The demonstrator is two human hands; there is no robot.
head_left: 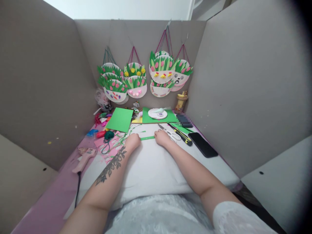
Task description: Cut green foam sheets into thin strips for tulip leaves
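Head view, left hand (pixel 133 142), right hand (pixel 162 138) holding green strip (pixel 147 138); roomy cloth (pixel 153 174) nearside

Narrow, straight green strip (pixel 147 138), crosswise

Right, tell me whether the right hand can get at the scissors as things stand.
Probably yes: the scissors lie close beside the right hand, and nothing seems to lie on top of them. That hand is holding one end of the green strip, though, so it would likely need to let go first.
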